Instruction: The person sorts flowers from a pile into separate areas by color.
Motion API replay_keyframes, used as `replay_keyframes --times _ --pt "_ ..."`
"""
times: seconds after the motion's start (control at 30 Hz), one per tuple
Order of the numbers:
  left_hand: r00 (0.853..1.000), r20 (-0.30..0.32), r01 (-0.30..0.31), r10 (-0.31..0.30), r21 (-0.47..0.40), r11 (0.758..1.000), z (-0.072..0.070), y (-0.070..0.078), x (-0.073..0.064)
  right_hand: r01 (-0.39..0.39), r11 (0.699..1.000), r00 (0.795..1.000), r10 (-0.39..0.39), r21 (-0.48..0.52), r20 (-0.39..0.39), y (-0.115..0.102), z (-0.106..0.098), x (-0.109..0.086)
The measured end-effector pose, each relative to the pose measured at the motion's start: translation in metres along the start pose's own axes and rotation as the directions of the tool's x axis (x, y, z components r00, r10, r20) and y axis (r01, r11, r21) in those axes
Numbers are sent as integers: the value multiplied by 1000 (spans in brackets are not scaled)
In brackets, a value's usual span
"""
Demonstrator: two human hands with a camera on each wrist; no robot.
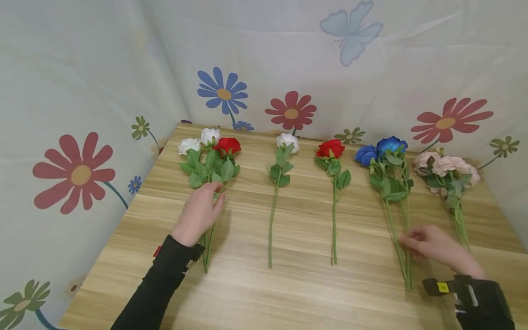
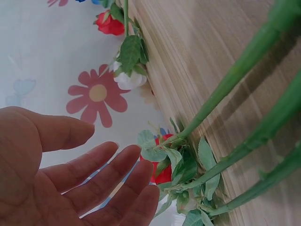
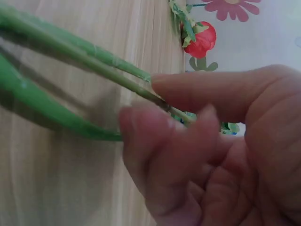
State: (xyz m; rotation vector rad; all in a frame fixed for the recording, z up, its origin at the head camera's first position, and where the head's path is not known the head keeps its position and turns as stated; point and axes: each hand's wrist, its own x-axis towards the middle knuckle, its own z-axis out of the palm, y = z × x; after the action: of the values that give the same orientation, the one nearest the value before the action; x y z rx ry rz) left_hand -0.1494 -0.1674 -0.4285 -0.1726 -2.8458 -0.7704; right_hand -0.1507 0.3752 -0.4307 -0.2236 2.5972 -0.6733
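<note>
My left hand [image 1: 199, 211] hovers over the stems of a bunch with two white roses [image 1: 209, 136] and a red rose [image 1: 228, 146] at the left of the table. In the left wrist view its fingers [image 2: 101, 183] are spread and relaxed, near the leaves and gripping nothing. On the right side, my right hand [image 1: 439, 247] pinches a green stem [image 3: 127, 84] of the blue roses [image 1: 391, 145] between thumb and curled fingers. Another green stem [image 3: 56, 113] of that bunch runs below the fingertips in the right wrist view. The blue blooms lie toward the back of the table.
Between the hands lie a single white rose [image 1: 287, 143] and a red rose [image 1: 330, 149], stems toward me. A bunch of pale pink flowers [image 1: 447, 166] lies at the far right, beyond my right hand. A flower-printed cloth [image 1: 255, 41] hangs behind the wooden table [image 1: 297, 293].
</note>
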Motion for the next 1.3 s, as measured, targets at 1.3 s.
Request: replay_keyframes --times 1.3 --pt "1000 19 9 -9 0 1000 2 -2 -4 -94 991 941 58 -93 -332 3 -4 29"
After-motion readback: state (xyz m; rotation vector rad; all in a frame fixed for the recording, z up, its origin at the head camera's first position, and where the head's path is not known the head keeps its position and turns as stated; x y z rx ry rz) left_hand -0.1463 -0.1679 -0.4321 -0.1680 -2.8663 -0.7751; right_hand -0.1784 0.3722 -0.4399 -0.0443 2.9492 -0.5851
